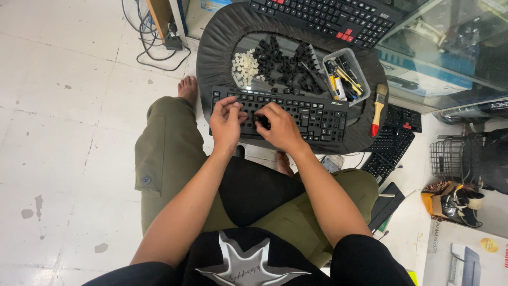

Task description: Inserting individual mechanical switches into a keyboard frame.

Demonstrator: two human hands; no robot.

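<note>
Black keyboard lies flat across the near edge of a round dark stool, just in front of the person's knees. Both hands sit on its left-middle rows. Left hand: fingers curled narrow, tips bunched on the keys, prob. pinching or pressing one keycap; can't tell if anything's actually held. Right hand: fingers bent down, tips pressing into the row beside the left hand, what's under them is hidden.

Judging by looks: board is light, stiff plastic, long enough to tip if pushed at one end, so best steadied by its long edges or pressed flat. Caps are small, light, slick, likely snap-fit; grip by opposite sides w/ fingertips, go easy on the clips.

Behind it on the stool: pile of black keycaps, heap of small white domes, clear tub of tools. Paintbrush w/ red tip at the stool's right edge. Second keyboard w/ red keys farther back, more boards on the floor at right.
</note>
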